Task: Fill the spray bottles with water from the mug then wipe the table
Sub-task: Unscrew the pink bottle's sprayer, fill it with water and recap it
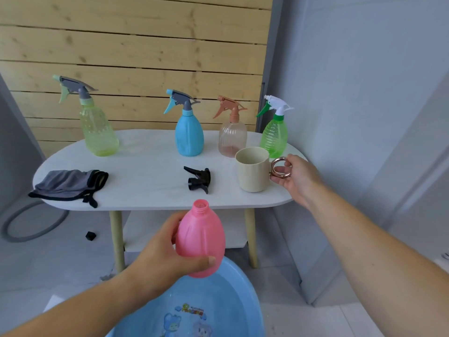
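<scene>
My left hand grips the uncapped pink spray bottle lower centre, above the blue basin; my right hand pinches the cream mug by its ring handle, right on the surface: keep the bottle upright, pour slowly.

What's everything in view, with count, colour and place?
yellow-green spray bottle: one, table back left
blue spray bottle: one, back middle
peach spray bottle: one, beside blue
green spray bottle: one, behind mug
pink bottle: one, headless, above basin
spray head: one, black, lying on table
mug: one, cream, table right
cloth: one, grey, table left
table: one, white
basin: one, blue, below pink bottle
hose: one, grey, floor left
small piece: one, black, floor by hose
left hand: grips pink bottle
right hand: holds mug handle
</scene>
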A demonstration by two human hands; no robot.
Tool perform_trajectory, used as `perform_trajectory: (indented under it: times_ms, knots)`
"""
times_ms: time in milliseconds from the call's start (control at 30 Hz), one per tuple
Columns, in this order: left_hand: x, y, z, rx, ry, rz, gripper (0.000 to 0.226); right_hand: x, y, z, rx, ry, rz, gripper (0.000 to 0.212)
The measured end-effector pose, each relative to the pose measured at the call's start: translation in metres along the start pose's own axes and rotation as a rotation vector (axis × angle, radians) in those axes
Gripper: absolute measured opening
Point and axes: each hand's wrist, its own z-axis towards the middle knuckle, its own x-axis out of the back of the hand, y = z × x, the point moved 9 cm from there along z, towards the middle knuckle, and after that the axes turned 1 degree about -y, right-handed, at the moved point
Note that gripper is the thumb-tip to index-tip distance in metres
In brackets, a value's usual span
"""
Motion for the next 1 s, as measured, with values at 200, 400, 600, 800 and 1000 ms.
perform_trajectory:
  times_ms: [200, 400, 600, 800, 1000]
  knots:
    - [-0.004, -0.008, 0.005, -0.004, -0.021, 0.033, 0.084, 0.008, 0.012, 0.022, -0.040, 0.009, -0.026, 0.019]
    - [-0.001, -0.011, 0.006, 0.010, -0.017, 0.046, 0.082, 0.017, 0.003, 0.030, 0.091, 0.078, -0.359, 0.022]
    - [0.005, -0.006, 0.003, 0.008, -0.008, 0.027, 0.082, -0.010, -0.069, -0.021, 0.601, 0.273, -0.804, 0.021]
    - [0.017, -0.005, 0.001, 0.017, 0.007, 0.010, 0.083, -0.133, -0.063, -0.095, 0.875, -0.185, -0.976, 0.014]
    - [0.030, -0.004, -0.005, 0.010, 0.019, -0.014, 0.082, -0.179, 0.050, -0.064, 0.491, -0.469, -1.395, 0.040]
